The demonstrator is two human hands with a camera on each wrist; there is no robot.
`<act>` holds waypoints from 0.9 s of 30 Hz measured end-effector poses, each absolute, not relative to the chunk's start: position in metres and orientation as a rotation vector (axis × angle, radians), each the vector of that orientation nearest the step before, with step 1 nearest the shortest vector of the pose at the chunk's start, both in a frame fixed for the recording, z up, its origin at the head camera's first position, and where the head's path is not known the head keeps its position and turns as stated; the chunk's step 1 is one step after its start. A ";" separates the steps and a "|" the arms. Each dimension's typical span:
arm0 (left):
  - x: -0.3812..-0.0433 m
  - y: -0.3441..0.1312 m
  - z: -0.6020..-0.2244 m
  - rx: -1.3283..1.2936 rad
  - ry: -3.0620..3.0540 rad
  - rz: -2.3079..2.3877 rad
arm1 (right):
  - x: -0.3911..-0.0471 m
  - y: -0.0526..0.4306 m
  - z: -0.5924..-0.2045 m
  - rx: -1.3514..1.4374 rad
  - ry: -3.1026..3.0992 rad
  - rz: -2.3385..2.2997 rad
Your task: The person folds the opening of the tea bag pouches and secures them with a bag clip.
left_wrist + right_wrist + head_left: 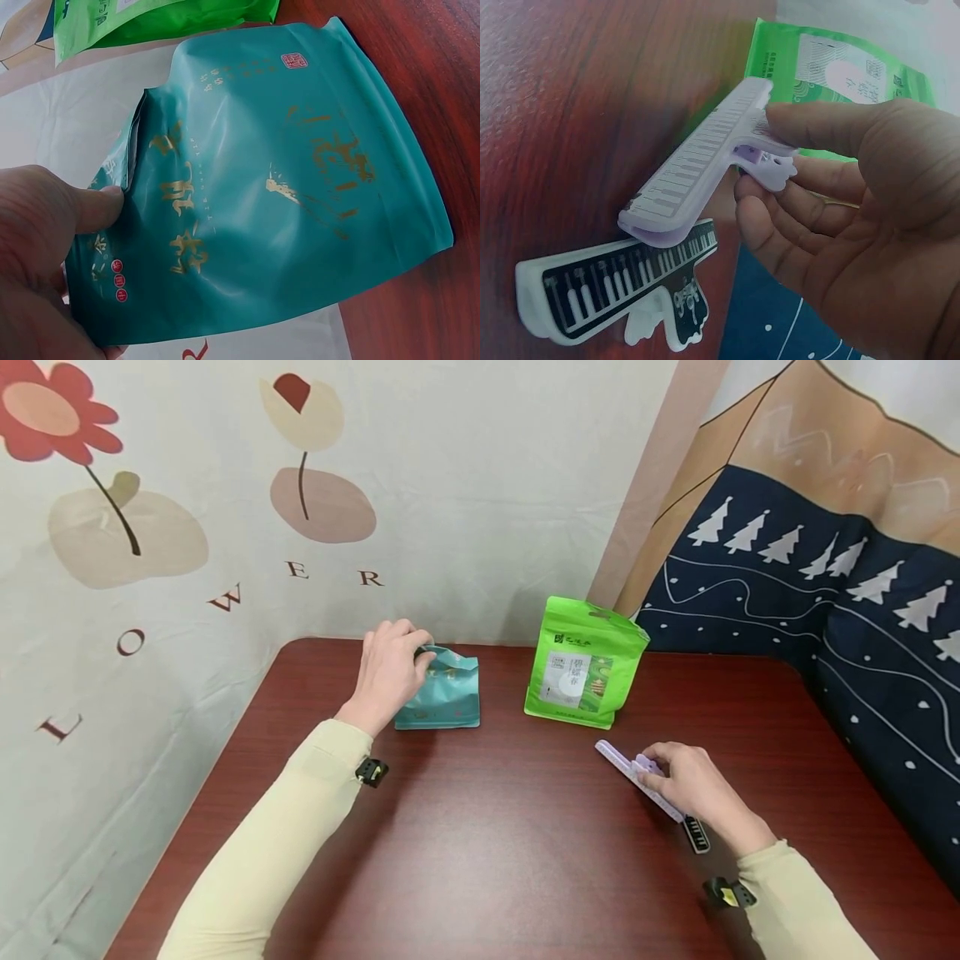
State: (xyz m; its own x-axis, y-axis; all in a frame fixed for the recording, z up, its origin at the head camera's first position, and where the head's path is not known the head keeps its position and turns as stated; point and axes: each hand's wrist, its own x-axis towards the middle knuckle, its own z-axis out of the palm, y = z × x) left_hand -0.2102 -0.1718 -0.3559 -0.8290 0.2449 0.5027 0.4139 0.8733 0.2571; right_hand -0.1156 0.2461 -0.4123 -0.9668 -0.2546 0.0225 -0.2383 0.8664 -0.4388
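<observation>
Gripping teal bag [255, 172] near far edge of tabletop [487, 860] with left hand [393, 668], lilac clip [694, 165] nearer right edge with right hand [693, 785]. Seemingly picking up clip; next, probably, carrying across to bag.

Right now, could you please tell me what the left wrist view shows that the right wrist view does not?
Only the left wrist view shows the glossy teal pouch with gold lettering, the left hand gripping its top, and a red letter.

Only the right wrist view shows the right hand pinching a pale purple plastic piano-key clip, a black-and-white piano-key clip, and dark blue fabric.

Both show part of the bright green pouch, the dark red wood-grain table and the pale cloth backdrop.
</observation>
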 end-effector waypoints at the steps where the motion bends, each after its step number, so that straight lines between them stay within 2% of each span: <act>1: -0.210 -0.172 -0.356 -0.482 -2.582 -0.495 | -0.116 0.246 -0.412 -0.404 3.009 -0.702; 27: -0.212 -0.174 -0.351 -0.517 -2.630 -0.500 | -0.130 0.212 -0.390 -0.535 3.055 -0.827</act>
State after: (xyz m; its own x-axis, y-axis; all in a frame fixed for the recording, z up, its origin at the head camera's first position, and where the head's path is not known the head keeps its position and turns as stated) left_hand -0.2122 -0.1741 -0.3511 -0.8465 0.2762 0.4552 0.4240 0.8668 0.2625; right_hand -0.1298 0.2125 -0.3899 -0.9423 -0.2989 0.1510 -0.3343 0.8120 -0.4785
